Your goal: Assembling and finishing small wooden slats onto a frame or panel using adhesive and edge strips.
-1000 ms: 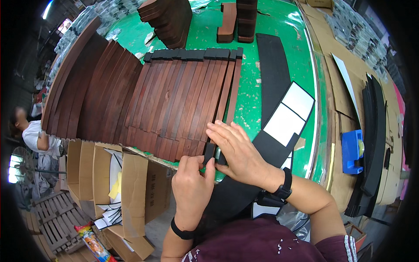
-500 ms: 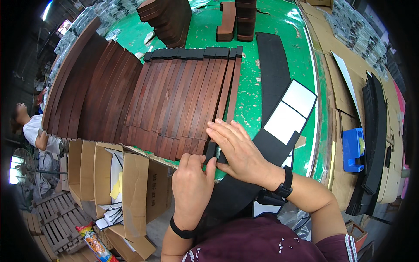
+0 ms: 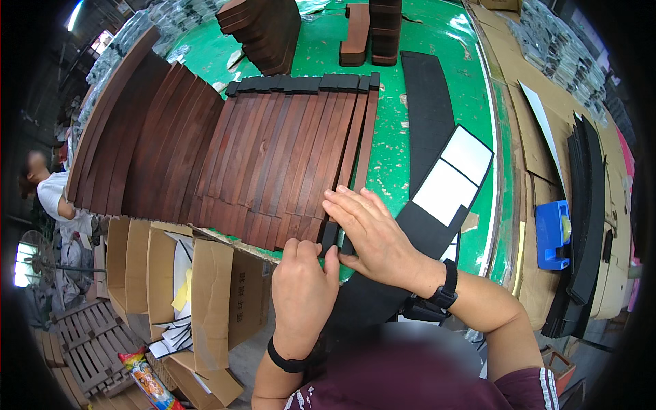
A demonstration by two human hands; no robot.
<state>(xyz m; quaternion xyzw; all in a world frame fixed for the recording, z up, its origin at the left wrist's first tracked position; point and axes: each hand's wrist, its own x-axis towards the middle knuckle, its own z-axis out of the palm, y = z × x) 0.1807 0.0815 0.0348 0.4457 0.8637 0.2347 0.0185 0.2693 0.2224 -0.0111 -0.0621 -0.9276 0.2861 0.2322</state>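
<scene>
A row of dark reddish-brown wooden strips [image 3: 273, 157] stands close together on the green tabletop, with black foam-like caps [image 3: 294, 83] along their far ends. My left hand [image 3: 302, 294] is closed at the row's near right corner, thumb and fingers pinching a small black foam-like piece [image 3: 329, 236] on a strip's near end. My right hand [image 3: 383, 240] lies over the last strips at that corner, its fingers stretched out on their edges. Its thumb is close to my left thumb. My fingers partly hide the black piece.
Black foam sheets [image 3: 427, 102] and a black piece with white backing [image 3: 447, 195] lie to the right. Beyond stand a blue tape dispenser [image 3: 552, 236] and stacked black strips [image 3: 586, 205]. More wooden pieces [image 3: 263, 34] stand at the back. An open carton [image 3: 212, 301] sits lower left.
My left hand has shifted very slightly to the right, still at the black piece. My right hand stays in place. The person in white at the far left has moved a little.
</scene>
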